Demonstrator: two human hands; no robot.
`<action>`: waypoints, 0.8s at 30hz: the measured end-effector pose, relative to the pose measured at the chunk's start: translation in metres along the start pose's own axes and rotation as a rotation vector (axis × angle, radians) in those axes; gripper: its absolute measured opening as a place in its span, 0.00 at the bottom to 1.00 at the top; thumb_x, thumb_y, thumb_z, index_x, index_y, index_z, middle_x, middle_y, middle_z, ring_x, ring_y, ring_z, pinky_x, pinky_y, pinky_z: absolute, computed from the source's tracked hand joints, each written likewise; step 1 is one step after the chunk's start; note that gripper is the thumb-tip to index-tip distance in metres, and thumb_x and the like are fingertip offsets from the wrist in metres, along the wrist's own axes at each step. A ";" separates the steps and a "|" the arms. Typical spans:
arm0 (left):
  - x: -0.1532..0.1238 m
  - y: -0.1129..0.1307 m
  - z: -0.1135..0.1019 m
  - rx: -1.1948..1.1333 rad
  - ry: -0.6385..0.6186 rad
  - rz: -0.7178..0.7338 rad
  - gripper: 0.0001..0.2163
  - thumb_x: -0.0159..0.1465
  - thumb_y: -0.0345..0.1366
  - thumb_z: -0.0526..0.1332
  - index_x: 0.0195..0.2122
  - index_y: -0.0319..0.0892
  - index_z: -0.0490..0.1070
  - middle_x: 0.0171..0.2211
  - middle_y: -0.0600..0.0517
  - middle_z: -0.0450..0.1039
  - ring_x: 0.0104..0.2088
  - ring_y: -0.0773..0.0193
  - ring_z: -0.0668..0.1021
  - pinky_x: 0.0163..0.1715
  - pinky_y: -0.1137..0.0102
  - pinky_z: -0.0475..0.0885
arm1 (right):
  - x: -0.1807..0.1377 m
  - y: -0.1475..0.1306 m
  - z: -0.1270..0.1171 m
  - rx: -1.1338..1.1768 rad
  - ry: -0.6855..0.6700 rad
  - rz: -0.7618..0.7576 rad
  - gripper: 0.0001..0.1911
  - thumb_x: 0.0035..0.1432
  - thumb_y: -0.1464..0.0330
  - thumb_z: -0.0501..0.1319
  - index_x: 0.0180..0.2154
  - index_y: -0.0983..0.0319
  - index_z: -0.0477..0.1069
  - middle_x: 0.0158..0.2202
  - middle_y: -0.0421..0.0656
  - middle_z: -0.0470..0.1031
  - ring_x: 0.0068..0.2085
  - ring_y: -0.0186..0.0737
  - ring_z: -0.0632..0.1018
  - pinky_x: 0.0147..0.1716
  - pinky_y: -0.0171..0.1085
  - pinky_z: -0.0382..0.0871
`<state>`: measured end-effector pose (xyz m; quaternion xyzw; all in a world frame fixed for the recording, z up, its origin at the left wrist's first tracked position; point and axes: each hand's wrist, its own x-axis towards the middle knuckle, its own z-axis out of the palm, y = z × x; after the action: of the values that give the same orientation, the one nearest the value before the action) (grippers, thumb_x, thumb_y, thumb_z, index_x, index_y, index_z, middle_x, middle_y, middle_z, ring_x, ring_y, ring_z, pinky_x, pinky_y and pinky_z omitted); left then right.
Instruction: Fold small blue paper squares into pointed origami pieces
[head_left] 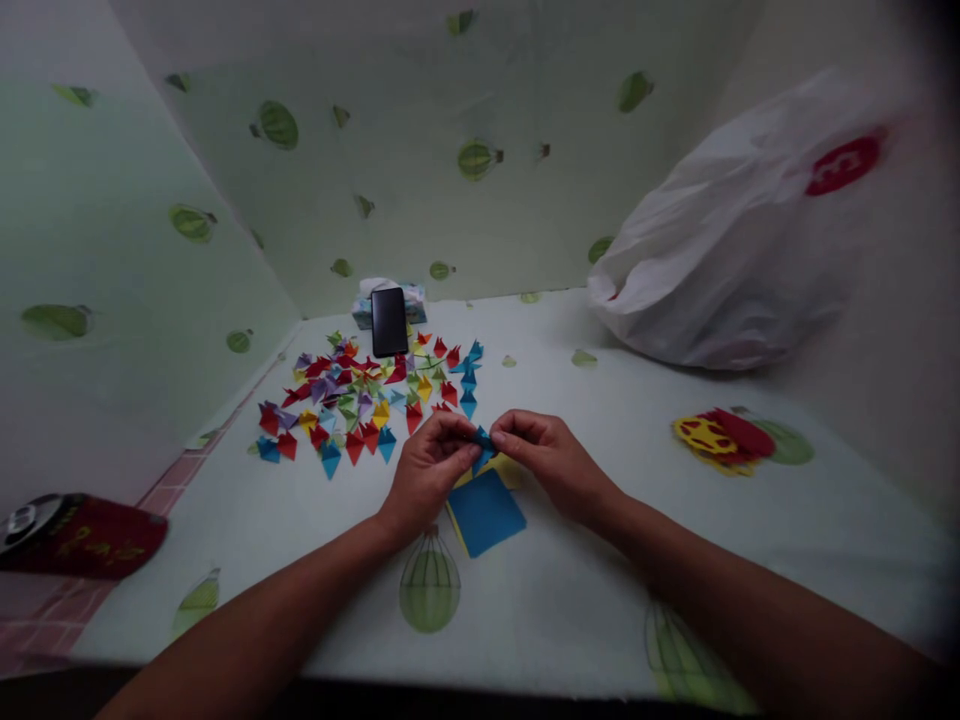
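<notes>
Between my two hands, over the middle of the table, is a small folded blue origami paper (484, 442). My left hand (435, 462) pinches it from the left with thumb and fingers. From the right, my right hand (549, 458) grips its other side between thumb and forefinger. Just below lies a stack of square blue paper (487, 512), with yellow sheets showing at its edges. Beyond my left hand spreads a crowd of folded paper cranes (367, 438) in red, blue, yellow, purple and green.
A black phone (389, 322) leans against a tissue box (415, 303) at the back. On the right sit a white plastic bag (720, 250) and red and yellow paper cutouts (724, 440). A red can (90, 535) lies on its side at the left edge.
</notes>
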<state>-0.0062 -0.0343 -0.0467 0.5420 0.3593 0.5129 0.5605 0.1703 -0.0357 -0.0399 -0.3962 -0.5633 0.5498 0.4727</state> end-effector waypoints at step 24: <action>0.002 -0.002 -0.002 -0.020 -0.078 0.026 0.09 0.57 0.33 0.72 0.36 0.41 0.74 0.32 0.54 0.74 0.33 0.69 0.77 0.35 0.75 0.73 | 0.002 0.001 -0.004 0.093 -0.082 0.009 0.11 0.57 0.61 0.66 0.29 0.62 0.75 0.27 0.39 0.75 0.31 0.33 0.74 0.35 0.35 0.67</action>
<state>-0.0073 -0.0319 -0.0487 0.5605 0.3251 0.5021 0.5727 0.1732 -0.0328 -0.0410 -0.3534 -0.5542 0.5935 0.4645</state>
